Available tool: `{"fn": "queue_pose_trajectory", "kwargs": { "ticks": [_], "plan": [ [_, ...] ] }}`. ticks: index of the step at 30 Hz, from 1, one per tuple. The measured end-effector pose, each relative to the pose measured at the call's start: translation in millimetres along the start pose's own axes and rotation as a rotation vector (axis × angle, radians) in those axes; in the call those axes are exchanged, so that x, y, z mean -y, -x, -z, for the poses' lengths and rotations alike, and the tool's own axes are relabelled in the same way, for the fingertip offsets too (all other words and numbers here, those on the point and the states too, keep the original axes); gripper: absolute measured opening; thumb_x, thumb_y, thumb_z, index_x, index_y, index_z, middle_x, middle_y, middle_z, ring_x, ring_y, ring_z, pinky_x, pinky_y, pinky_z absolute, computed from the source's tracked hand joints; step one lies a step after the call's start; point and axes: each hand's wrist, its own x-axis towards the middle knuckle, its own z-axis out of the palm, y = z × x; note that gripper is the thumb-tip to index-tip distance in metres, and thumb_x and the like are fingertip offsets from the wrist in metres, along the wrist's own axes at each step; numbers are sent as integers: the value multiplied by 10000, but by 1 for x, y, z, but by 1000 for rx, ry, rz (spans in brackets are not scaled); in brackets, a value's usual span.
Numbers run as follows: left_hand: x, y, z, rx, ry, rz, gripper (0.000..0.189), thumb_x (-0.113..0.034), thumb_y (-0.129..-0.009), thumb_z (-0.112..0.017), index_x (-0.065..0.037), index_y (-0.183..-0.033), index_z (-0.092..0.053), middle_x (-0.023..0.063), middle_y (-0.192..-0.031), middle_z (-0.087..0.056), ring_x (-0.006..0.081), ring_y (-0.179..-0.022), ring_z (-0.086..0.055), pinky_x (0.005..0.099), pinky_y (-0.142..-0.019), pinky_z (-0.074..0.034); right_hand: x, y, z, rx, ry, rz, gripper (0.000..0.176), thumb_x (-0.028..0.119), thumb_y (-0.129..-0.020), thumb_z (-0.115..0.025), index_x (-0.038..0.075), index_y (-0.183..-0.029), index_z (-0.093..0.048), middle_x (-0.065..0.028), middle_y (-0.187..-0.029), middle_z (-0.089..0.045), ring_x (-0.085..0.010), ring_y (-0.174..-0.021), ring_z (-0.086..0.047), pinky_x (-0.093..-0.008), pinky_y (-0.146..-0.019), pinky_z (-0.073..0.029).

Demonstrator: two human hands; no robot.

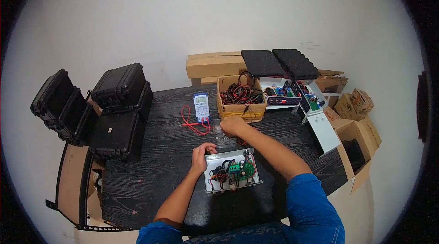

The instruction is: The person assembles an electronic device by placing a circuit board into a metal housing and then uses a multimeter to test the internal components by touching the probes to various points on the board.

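Note:
A white open metal enclosure (209,184) lies in front of me on the black table, with a green circuit board (248,169), a green terminal block and loose wires inside. My left hand (200,158) is at its back left corner, fingers curled against the back edge. Behind the enclosure sits a small clear plastic compartment box (224,140). My right hand (232,126) reaches over that box, its fingers bent together and pointing down into it. The fingertips are hidden, so what they hold cannot be made out.
A multimeter (201,107) with red leads lies left of a cardboard box (242,112) full of cables. Black hard cases (116,129) are stacked on the left. More opened electronics enclosures (281,101) and black foam sheets (295,63) are at the back right, cardboard boxes (361,141) beyond.

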Motion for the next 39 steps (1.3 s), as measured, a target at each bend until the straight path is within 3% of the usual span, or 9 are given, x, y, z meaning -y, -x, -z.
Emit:
{"fn": "queue_pose_trajectory", "kwargs": {
  "ticks": [4, 7, 13, 19, 25, 30, 33, 37, 39],
  "plan": [
    [0, 0, 1, 13, -18, 28, 791, -579, -1099, -245, 74, -1105, -692, 142, -907, -734, 193, -832, -671, 330, -802, -518, -2, -13, -11, 103, 53, 2, 271, 168, -831, -741, 15, -1047, -799, -192, -1127, -765, -345, -1046, -752, -471, -840, -608],
    [-3, 0, -1, 4, -5, 14, 771, -556, -1101, -252, 70, -1091, -700, 144, -894, -739, 195, -822, -675, 334, -804, -522, -8, -12, -17, -4, 15, 53, 256, 142, -740, -795, 58, -981, -806, -160, -949, -783, -356, -913, -760, -453, -795, -604],
    [-14, -2, -2, 9, -52, -18, 652, -449, -1109, -326, 87, -1093, -697, 145, -882, -729, 198, -823, -675, 337, -794, -529, -28, 4, 0, -143, -524, 78, 228, 108, -782, -724, 70, -1000, -776, -118, -856, -769, -275, -773, -736, -398, -737, -570],
    [-3, 0, -1, -18, 9, -39, 515, -363, -1100, -422, 71, -1120, -698, 138, -930, -739, 190, -881, -681, 329, -850, -525, -34, 6, -11, -251, -626, 176, 166, 96, -815, -712, 45, -970, -739, -73, -759, -725, -205, -719, -707, -358, -689, -554],
    [-20, -9, -1, -47, 253, 78, 330, -210, -1091, -520, 57, -1189, -686, 118, -1043, -748, 176, -990, -680, 321, -966, -503, 14, 33, 5, -161, -1099, 360, 157, 178, -895, -775, 55, -982, -730, 21, -799, -640, -66, -700, -565, -251, -636, -467],
    [1, -8, 7, -37, 358, 191, 255, -188, -1087, -558, 20, -1146, -693, 92, -1016, -744, 148, -972, -672, 306, -930, -510, 28, 36, -1, -343, -991, 464, 189, 181, -888, -792, 63, -1027, -742, -20, -960, -649, -85, -754, -591, -267, -671, -485],
    [6, -7, 8, -68, 321, 215, 232, -193, -1086, -571, 3, -1102, -693, 79, -979, -735, 139, -919, -665, 289, -879, -511, 22, 38, 2, -302, -1212, 297, 210, 183, -851, -804, 86, -1028, -746, -19, -897, -677, -102, -740, -591, -277, -675, -486],
    [5, -12, 6, -87, 365, 263, 225, -201, -1084, -577, -5, -1083, -688, 68, -952, -722, 140, -888, -659, 284, -842, -510, -14, 10, -15, -515, -425, 187, 196, 160, -859, -706, 50, -1020, -730, -141, -938, -750, -297, -817, -726, -451, -735, -571],
    [6, -11, 7, -97, 390, 287, 220, -196, -1083, -578, -5, -1082, -687, 67, -953, -720, 142, -887, -659, 288, -841, -512, -16, 5, -23, -352, -283, 142, 154, 139, -848, -670, 51, -941, -756, -184, -959, -755, -373, -889, -737, -508, -776, -577]
  ]
}}
